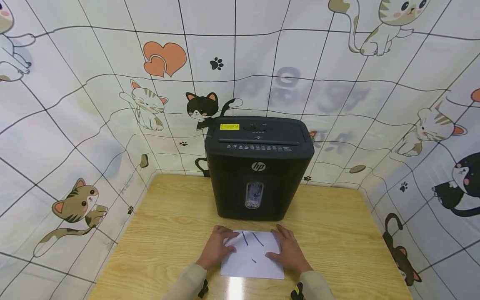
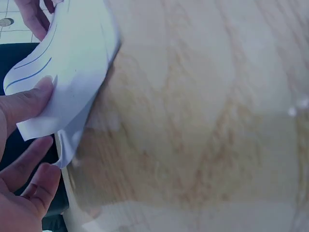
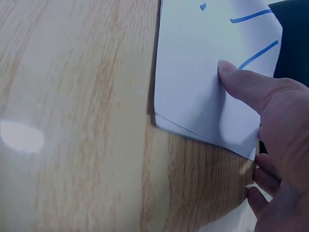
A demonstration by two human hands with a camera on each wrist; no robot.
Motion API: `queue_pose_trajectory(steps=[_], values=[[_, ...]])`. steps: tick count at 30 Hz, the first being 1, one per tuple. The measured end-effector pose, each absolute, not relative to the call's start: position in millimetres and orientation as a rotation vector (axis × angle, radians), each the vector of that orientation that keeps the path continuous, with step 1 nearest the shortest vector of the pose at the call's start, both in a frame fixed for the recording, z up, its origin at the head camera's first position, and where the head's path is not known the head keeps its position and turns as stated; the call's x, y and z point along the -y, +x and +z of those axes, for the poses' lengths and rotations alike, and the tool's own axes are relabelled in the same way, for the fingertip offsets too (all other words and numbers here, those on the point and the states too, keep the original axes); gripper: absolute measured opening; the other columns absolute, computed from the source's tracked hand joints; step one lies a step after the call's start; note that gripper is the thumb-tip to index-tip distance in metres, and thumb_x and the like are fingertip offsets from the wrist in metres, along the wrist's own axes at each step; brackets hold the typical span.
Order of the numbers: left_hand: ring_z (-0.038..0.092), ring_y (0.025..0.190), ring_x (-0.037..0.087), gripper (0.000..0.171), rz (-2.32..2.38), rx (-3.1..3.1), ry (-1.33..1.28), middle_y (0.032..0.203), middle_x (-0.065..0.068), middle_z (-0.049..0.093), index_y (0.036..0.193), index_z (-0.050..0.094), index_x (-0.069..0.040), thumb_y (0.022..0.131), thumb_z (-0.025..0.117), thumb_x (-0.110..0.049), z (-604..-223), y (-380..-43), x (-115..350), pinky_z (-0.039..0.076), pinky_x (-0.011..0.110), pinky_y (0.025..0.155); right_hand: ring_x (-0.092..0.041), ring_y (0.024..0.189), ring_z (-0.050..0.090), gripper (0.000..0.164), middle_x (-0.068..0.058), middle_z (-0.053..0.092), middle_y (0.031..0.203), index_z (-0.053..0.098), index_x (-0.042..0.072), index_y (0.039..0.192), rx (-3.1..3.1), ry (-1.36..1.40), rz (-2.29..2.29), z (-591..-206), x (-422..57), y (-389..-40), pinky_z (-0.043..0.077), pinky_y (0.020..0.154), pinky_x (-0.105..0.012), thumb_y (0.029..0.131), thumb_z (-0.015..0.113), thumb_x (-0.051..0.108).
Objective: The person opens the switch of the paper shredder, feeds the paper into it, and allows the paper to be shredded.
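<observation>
A white sheet of paper [image 1: 251,266] with blue pen strokes lies on the table in front of the shredder. Two layers show along its lower edge in the right wrist view, and the far edge bends upward. My left hand [image 1: 217,246] grips the left side, its thumb on top [image 2: 29,99] and its fingers around the far left corner. On the opposite side my right hand [image 1: 289,250] holds the paper, thumb [image 3: 241,79] pressed on the face near a blue stroke, the other fingers partly hidden beyond the edge.
Just beyond the paper stands a black HP paper shredder [image 1: 234,187] with a small window showing shreds inside. The light wood table [image 1: 168,221] meets a white cloth backdrop [image 1: 112,96] printed with cartoon cats, at the back and both sides.
</observation>
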State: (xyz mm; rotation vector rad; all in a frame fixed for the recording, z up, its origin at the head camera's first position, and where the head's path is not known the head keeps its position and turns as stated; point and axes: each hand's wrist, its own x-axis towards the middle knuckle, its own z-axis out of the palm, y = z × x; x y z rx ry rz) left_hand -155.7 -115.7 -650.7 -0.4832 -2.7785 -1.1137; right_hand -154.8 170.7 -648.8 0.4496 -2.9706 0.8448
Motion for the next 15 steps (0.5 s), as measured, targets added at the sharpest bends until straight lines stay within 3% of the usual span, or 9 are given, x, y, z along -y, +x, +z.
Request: queue_pose_trajectory(steps=[2,6,9,12,15], values=[[0.045,0.101,0.016,0.051,-1.163,2.765,-0.464,0.101,-0.008,0.067,0.112,0.069,-0.026,0.064,0.084,-0.018,-648.1,-155.7,115.9,0.044,0.035,0.086,-0.033,0.134,0.031,0.085,-0.014,0.035,0.148,0.048,0.011,0.137,2.985,0.437,0.855,-649.2,-170.4,-155.2,0.032,0.105,-0.051,0.067,0.082,0.045],[0.043,0.087,0.012,0.071,-1.263,2.744,-0.372,0.09,-0.004,0.058,0.127,0.059,-0.031,0.063,0.086,-0.015,-644.1,-156.5,117.5,0.043,0.025,0.074,-0.033,0.134,0.032,0.087,-0.015,0.035,0.147,0.046,0.011,0.138,2.978,0.433,0.864,-650.1,-170.0,-155.7,0.032,0.105,-0.051,0.066,0.083,0.044],[0.045,0.077,0.013,0.081,-1.343,2.693,-0.335,0.082,-0.002,0.052,0.135,0.052,-0.024,0.062,0.086,-0.012,-641.7,-158.1,119.4,0.043,0.022,0.066,-0.034,0.132,0.033,0.087,-0.016,0.038,0.145,0.047,0.008,0.136,2.939,0.441,0.883,-651.0,-169.8,-155.7,0.032,0.105,-0.051,0.064,0.085,0.04],[0.047,0.071,0.014,0.063,-1.382,2.657,-0.318,0.076,-0.006,0.052,0.122,0.063,-0.014,0.063,0.086,-0.012,-641.4,-158.9,120.8,0.042,0.021,0.062,-0.033,0.133,0.034,0.086,-0.015,0.039,0.144,0.046,0.007,0.135,2.921,0.414,0.959,-651.5,-170.5,-156.4,0.029,0.107,-0.051,0.064,0.086,0.036],[0.05,0.072,0.014,0.03,-1.37,2.626,-0.298,0.075,-0.007,0.053,0.089,0.071,-0.01,0.063,0.086,-0.014,-641.9,-158.1,121.8,0.043,0.02,0.061,-0.029,0.13,0.037,0.081,-0.011,0.04,0.144,0.046,0.01,0.136,2.933,0.308,1.102,-651.2,-172.5,-157.5,0.03,0.107,-0.049,0.067,0.084,0.031]])
